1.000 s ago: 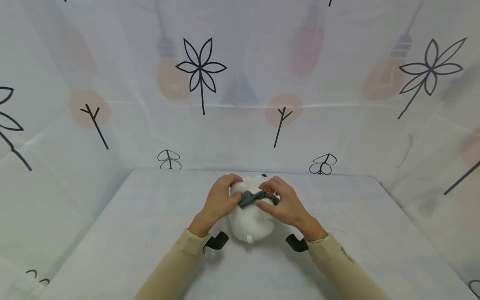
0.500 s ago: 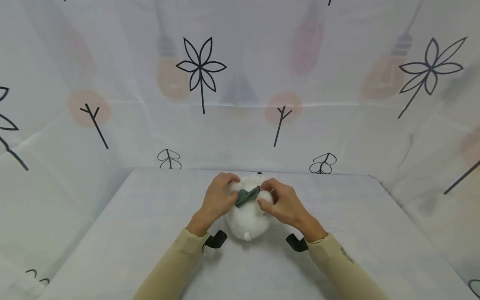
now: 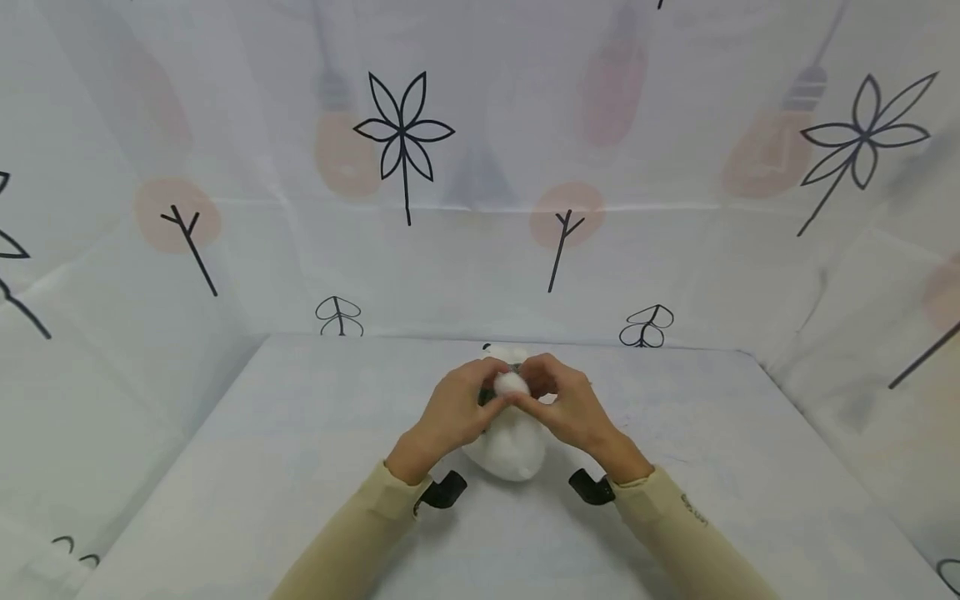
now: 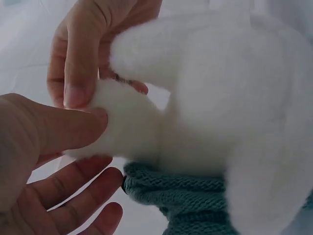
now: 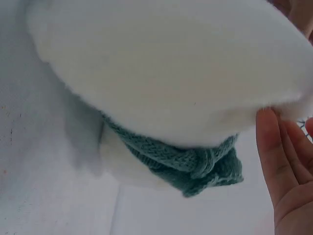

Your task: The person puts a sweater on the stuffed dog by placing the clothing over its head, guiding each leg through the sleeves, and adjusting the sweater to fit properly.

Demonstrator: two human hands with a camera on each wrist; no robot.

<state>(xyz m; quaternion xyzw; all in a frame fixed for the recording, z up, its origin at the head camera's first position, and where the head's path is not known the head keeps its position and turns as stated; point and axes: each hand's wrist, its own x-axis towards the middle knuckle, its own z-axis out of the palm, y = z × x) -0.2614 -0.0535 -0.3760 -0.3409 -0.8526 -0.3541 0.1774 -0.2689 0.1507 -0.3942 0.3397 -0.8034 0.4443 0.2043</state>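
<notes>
A white plush toy [image 3: 512, 454] with a black nose lies on the table at the middle of the head view. A green knitted scarf [image 4: 193, 193] circles its neck. My left hand [image 3: 455, 408] and right hand [image 3: 572, 408] meet over the toy, thumb tips close together. Between them pokes a rounded white limb [image 4: 127, 122] of the plush. In the left wrist view my left thumb and index finger pinch that limb, while the other fingers spread loosely below. The right hand's thumb and fingers pinch it from the opposite side. My hands hide part of the scarf in the head view.
The table [image 3: 247, 483] has a pale cloth cover. A white curtain [image 3: 480, 275] printed with flowers and bulbs rises behind it and at both sides. Black wrist mounts [image 3: 444, 490] sit at both sleeves.
The left hand has moved right from the scarf and plush's left side to the limb at the right hand. The plush has turned, its nose shifting left. The right hand has stayed nearly in place.
</notes>
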